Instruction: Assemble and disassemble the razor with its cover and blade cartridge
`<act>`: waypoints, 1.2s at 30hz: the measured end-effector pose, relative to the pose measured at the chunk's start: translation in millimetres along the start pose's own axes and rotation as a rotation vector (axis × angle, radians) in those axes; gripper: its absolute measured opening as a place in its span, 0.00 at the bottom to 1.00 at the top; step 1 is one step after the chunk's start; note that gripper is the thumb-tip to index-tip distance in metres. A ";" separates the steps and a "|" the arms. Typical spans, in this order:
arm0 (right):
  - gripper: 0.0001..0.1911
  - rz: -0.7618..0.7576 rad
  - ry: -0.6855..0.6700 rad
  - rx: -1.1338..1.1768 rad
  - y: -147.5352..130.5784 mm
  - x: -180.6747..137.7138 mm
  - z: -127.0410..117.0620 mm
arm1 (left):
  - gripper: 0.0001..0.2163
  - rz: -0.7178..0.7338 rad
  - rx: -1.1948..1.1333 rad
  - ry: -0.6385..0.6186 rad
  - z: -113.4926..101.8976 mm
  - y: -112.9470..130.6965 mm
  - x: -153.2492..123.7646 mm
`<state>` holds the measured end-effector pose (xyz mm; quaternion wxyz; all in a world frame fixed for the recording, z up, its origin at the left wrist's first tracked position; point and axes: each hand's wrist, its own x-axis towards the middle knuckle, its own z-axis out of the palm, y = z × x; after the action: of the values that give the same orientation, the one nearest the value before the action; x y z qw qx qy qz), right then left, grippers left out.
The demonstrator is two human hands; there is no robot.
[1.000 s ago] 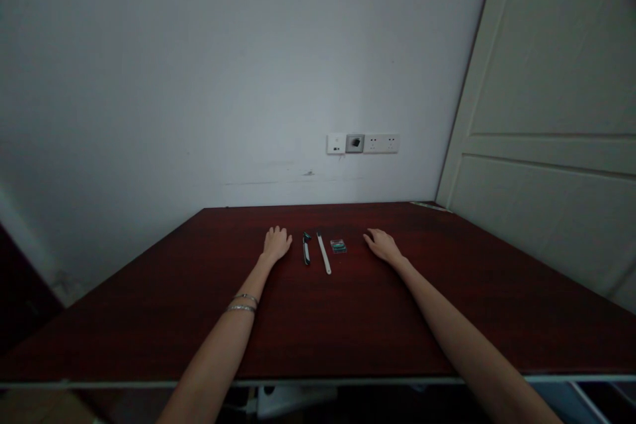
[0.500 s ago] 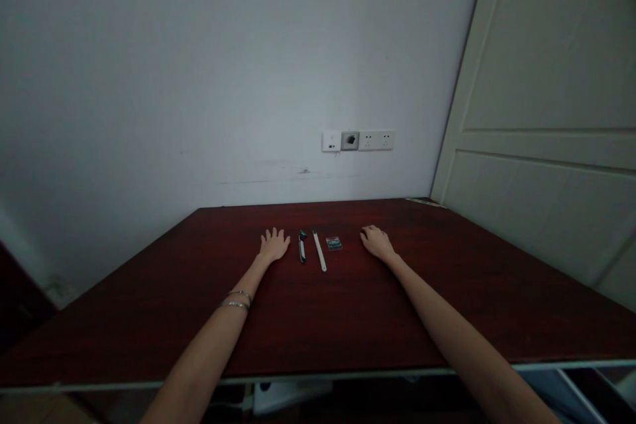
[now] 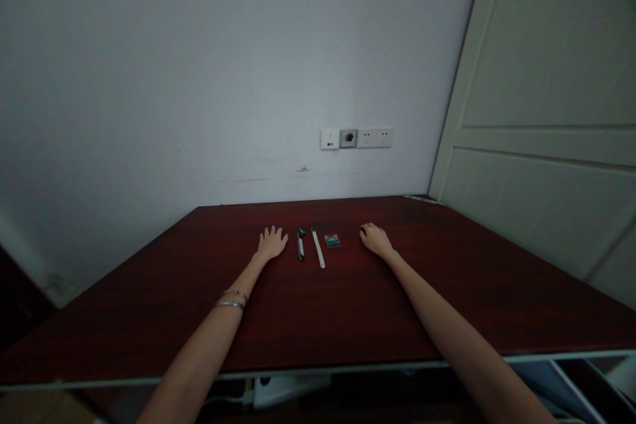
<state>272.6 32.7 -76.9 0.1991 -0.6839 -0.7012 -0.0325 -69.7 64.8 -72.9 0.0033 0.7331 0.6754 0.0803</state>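
My left hand (image 3: 271,242) lies flat on the dark red table (image 3: 318,318), fingers spread, holding nothing. My right hand (image 3: 375,239) rests palm down on the same table with fingers slightly curled and holds nothing. Between the hands lie three small things in a row: a dark handled tool (image 3: 301,243) closest to my left hand, a thin white stick (image 3: 318,247) in the middle, and a small teal packet (image 3: 332,239) nearer my right hand. Neither hand touches any of them. Two bracelets (image 3: 232,298) sit on my left forearm.
A white wall rises behind the table, with a row of sockets (image 3: 356,138) above its far edge. A pale panelled door (image 3: 546,119) stands at the right. A white object (image 3: 291,389) shows under the table's near edge.
Both hands stay flat in place on the table. The view has shifted slightly, so everything sits a little lower-left and further up in the picture than before.
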 end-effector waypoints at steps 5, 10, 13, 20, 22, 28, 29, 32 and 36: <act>0.20 -0.003 0.001 0.000 0.8 0.5 0.8 | 0.29 -0.002 -0.010 0.006 0.2 0.1 0.2; 0.20 -0.011 0.005 -0.007 1.0 0.5 1.3 | 0.29 -0.003 -0.013 0.012 0.8 0.3 0.6; 0.20 -0.016 0.003 -0.010 1.3 0.6 1.5 | 0.28 -0.002 -0.004 0.016 1.0 0.5 0.8; 0.19 -0.015 -0.002 -0.002 1.3 1.3 2.0 | 0.28 0.001 -0.013 0.010 1.7 -0.7 1.8; 0.19 -0.009 -0.001 0.006 1.4 1.2 2.2 | 0.28 0.002 -0.013 0.012 1.7 -1.1 1.8; 0.24 -0.031 0.064 0.149 2.5 1.9 0.7 | 0.28 0.006 -0.012 0.026 2.2 -1.9 2.0; 0.25 -0.069 0.084 0.233 1.4 2.2 -0.2 | 0.28 0.007 -0.015 0.028 2.3 -2.1 2.0; 0.28 -0.202 0.067 0.470 -7.4 2.5 -3.5 | 0.27 0.003 -0.022 0.029 2.6 -2.0 1.9; 0.29 -0.281 -0.012 0.565 -28.0 0.5 -4.6 | 0.27 0.000 -0.028 0.032 0.1 -0.2 -0.7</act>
<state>246.4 30.0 -66.1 0.3707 -0.4979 -0.7713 0.1407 -70.0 64.1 -73.1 0.0029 0.7315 0.6743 0.1014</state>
